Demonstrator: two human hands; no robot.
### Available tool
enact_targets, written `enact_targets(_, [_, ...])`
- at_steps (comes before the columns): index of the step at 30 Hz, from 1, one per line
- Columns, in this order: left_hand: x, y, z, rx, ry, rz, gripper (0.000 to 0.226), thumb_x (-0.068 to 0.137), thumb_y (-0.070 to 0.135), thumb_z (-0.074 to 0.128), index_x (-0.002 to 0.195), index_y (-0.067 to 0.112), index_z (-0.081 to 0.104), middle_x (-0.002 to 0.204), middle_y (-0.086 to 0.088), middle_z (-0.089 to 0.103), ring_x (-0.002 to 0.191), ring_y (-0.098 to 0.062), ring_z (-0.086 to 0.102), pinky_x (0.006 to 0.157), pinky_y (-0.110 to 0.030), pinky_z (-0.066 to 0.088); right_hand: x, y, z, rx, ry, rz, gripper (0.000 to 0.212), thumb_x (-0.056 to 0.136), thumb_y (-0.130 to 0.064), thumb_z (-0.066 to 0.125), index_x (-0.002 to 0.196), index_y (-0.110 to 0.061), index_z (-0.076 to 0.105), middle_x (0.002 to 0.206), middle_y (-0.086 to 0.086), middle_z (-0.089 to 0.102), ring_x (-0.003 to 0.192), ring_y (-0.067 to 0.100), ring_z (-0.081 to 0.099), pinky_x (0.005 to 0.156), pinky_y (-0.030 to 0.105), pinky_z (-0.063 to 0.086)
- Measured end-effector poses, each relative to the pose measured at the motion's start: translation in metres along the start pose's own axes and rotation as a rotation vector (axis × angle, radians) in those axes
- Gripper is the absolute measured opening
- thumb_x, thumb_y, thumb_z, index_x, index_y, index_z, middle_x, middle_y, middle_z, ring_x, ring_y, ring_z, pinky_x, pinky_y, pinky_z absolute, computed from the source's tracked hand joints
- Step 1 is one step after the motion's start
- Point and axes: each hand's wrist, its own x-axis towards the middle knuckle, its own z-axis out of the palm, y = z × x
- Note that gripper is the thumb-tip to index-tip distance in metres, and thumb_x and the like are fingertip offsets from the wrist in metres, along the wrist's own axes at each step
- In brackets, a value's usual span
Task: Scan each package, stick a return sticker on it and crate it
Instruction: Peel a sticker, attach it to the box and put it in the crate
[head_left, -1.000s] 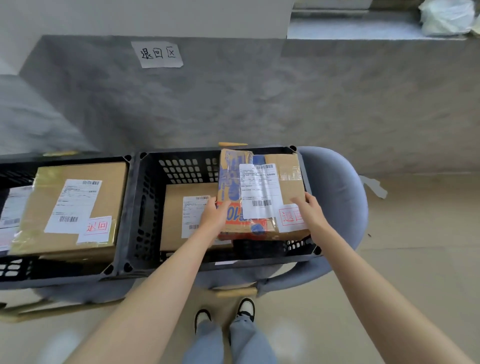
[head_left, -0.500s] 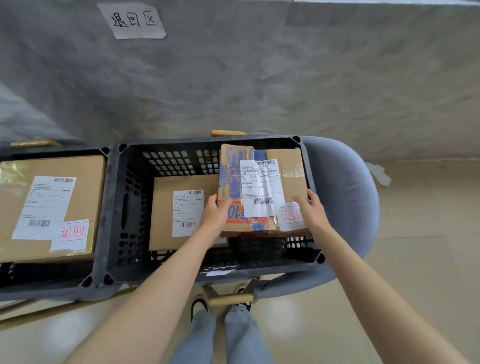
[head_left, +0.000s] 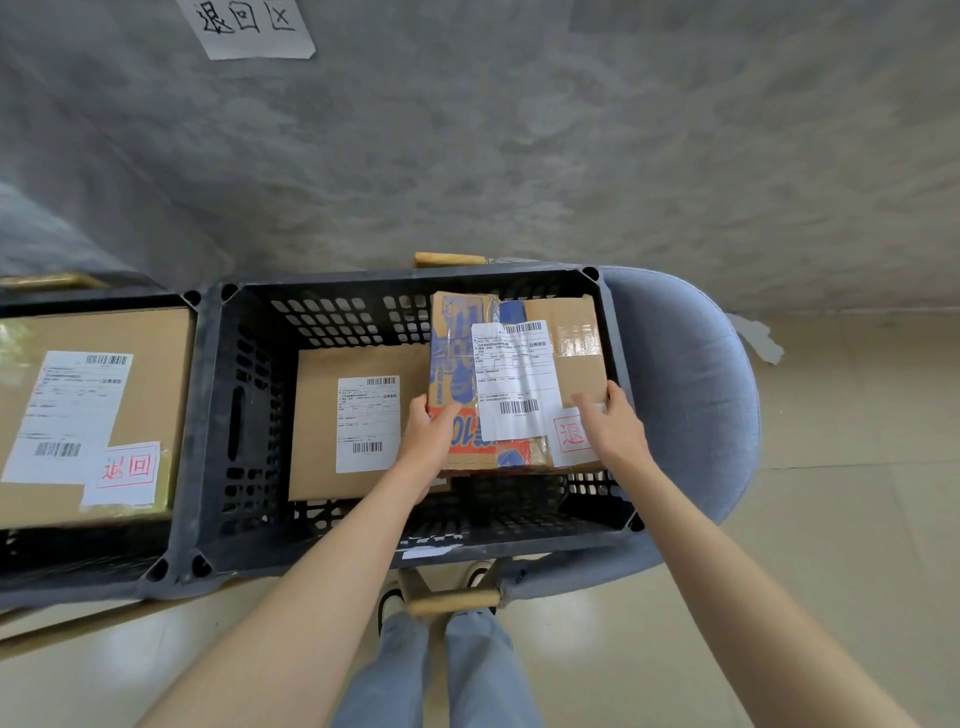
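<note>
Cardboard package (head_left: 524, 364) lies at the right end of the black crate (head_left: 363, 275), its right edge close to the wall, its left side overlapping a second box (head_left: 317, 426). Left hand (head_left: 428, 441) grips the near left corner, thumb on top. Right hand (head_left: 610, 421) clasps the right edge, covering half the red-stamped sticker (head_left: 569, 436) — fingers underneath are hidden.

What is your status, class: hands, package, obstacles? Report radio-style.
Hands: left hand and right hand grip taped package, return sticker on. Package low in black crate, overlapping plain box. Nothing blocking.
</note>
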Motion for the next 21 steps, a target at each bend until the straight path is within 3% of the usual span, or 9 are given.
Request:
enact_targets(5, [0.0,-0.002,0.003,-0.002,0.005,-0.017,0.041,0.098,0.034,0.046,0.133,0.017,0.031,0.113,-0.005,0.06,0.088,-0.014,0.063,0.077,-0.033,0.053,-0.01,-0.004,0.004,-0.011,0.164,-0.018,0.043,0.097,-0.035,0.045,0.13,-0.007,0.048,0.112,0.008,0.063,0.083,0.017,0.058,0.057,0.023,0.042])
enact_targets(8, [0.003,-0.004,0.004,0.006,0.016,-0.026,0.04,0.098,0.034,0.046,0.131,0.018,0.031,0.111,-0.004,0.06,0.089,-0.014,0.064,0.082,-0.037,0.054,-0.017,-0.007,0.005,-0.035,0.255,-0.027,0.033,0.098,-0.029,0.044,0.116,-0.004,0.055,0.092,0.002,0.055,0.077,0.014,0.051,0.056,0.023,0.035])
enact_targets(11, [0.006,-0.007,0.007,0.029,0.039,-0.04,0.042,0.097,0.037,0.047,0.131,0.018,0.031,0.11,-0.003,0.062,0.093,-0.018,0.065,0.091,-0.044,0.052,-0.019,-0.006,0.006,-0.054,0.338,-0.014,0.024,0.097,-0.025,0.041,0.084,-0.008,0.05,0.07,-0.002,0.049,0.063,0.014,0.047,0.049,0.022,0.029])
enact_targets(13, [0.006,-0.007,0.008,0.028,0.046,-0.049,0.043,0.097,0.036,0.047,0.131,0.018,0.03,0.111,-0.004,0.061,0.093,-0.018,0.065,0.088,-0.041,0.052,-0.018,-0.003,0.008,-0.076,0.377,-0.028,0.027,0.096,-0.026,0.04,0.077,-0.009,0.049,0.065,-0.002,0.047,0.058,0.014,0.046,0.048,0.023,0.028])
enact_targets(17, [0.005,-0.005,0.011,0.015,0.041,-0.055,0.04,0.098,0.034,0.047,0.13,0.018,0.028,0.114,-0.006,0.06,0.092,-0.016,0.064,0.072,-0.029,0.051,-0.017,-0.002,0.009,-0.07,0.404,-0.038,0.03,0.095,-0.029,0.041,0.084,-0.007,0.058,0.078,0.005,0.061,0.072,0.022,0.058,0.061,0.03,0.043])
enact_targets(19, [0.007,-0.006,0.012,0.024,0.045,-0.062,0.038,0.097,0.034,0.048,0.126,0.02,0.027,0.115,-0.006,0.06,0.094,-0.017,0.064,0.079,-0.034,0.052,-0.018,-0.005,0.006,-0.077,0.417,-0.044,0.035,0.094,-0.031,0.041,0.102,-0.007,0.066,0.091,0.007,0.068,0.083,0.024,0.064,0.071,0.035,0.049])
enact_targets(21, [0.011,-0.009,0.013,0.037,0.051,-0.072,0.037,0.096,0.035,0.051,0.12,0.022,0.026,0.117,-0.007,0.058,0.098,-0.02,0.064,0.087,-0.04,0.052,-0.02,-0.008,0.003,-0.085,0.406,-0.053,0.032,0.095,-0.029,0.043,0.11,-0.011,0.065,0.098,0.004,0.068,0.086,0.02,0.062,0.071,0.032,0.045])
